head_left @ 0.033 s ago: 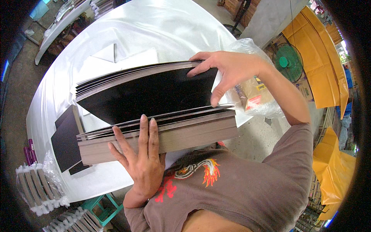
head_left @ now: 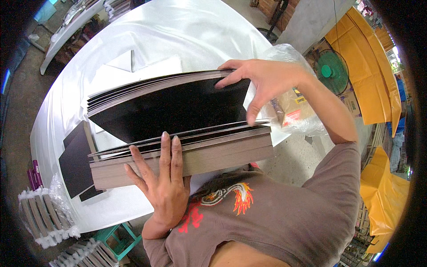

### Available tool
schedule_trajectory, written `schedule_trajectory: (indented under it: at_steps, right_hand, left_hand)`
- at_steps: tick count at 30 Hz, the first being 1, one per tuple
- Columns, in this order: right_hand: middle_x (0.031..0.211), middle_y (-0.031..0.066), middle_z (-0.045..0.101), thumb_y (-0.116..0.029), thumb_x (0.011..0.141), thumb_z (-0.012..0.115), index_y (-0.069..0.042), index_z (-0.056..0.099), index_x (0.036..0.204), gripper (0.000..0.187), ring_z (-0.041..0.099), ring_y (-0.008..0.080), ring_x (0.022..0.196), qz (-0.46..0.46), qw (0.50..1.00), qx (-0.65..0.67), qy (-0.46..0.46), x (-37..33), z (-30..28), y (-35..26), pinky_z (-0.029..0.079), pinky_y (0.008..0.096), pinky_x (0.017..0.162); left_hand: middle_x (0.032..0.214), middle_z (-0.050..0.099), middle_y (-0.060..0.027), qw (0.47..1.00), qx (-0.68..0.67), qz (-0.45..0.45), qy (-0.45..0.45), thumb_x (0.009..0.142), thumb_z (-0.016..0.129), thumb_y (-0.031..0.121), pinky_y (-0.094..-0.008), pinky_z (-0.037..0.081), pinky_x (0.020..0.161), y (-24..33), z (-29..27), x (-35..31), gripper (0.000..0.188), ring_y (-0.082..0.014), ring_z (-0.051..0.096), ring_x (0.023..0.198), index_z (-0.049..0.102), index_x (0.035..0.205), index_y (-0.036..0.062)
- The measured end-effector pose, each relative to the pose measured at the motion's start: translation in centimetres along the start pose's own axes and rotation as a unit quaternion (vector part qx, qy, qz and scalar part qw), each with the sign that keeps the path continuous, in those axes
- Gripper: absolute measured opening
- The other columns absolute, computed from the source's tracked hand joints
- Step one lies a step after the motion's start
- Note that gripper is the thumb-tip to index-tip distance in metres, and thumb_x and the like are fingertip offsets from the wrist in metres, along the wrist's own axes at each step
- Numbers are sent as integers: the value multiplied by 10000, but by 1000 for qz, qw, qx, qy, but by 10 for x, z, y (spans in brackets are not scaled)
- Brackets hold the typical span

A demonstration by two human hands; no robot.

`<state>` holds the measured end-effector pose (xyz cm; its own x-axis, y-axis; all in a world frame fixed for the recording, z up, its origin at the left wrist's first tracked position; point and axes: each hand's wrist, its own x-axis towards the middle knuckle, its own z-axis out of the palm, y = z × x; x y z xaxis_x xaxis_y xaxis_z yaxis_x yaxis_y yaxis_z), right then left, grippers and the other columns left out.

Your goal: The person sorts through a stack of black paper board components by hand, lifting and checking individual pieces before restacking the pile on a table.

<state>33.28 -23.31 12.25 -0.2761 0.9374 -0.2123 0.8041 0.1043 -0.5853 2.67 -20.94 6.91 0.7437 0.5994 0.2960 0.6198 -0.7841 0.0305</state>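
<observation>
Stack of black-faced boards (head_left: 187,158) on the white surface (head_left: 187,31): left hand (head_left: 162,187) flat, fingers spread against its edge, right hand (head_left: 262,82) pinching lifted top sheets (head_left: 151,86), plastic-wrapped package (head_left: 293,111) beside.

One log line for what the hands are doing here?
left hand: flat against board stack | right hand: lifting upper boards | table: white

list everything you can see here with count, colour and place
stack of boards: one, brown edges with black faces, near table edge
lifted boards: several, black, fanned above the stack
table: one, white cover, centre
white sheets: a few, behind the boards
black board: one, flat, left of stack
plastic-wrapped package: one, clear wrap, right
fan: one, green, upper right
wrapped bundles: several, lower left floor
left hand: flat against the stack's side
right hand: fingers lifting the boards
</observation>
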Motion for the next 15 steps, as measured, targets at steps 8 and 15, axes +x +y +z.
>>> schedule_trajectory:
  at_steps: [8,15]
  right_hand:
    - [1340,300,344,-411,444,844,32,503,1233,967,394,389,1228,-21,999,-32,-15,1,0,0,325,376,1031]
    - [1291,202,462,-208,594,786,-89,552,1228,687,478,311,1170,7,996,88,-17,0,-5,6,377,357,986]
  left_hand:
    - [1435,365,26,1000,-18,-4,-14,630,728,204,-636,50,1043,-1,-2,0,753,-478,142,1344,459,1333,192]
    - [1444,350,25,1000,-17,-3,-19,604,749,208,-647,48,1034,-1,-2,0,775,-481,124,1346,468,1326,194]
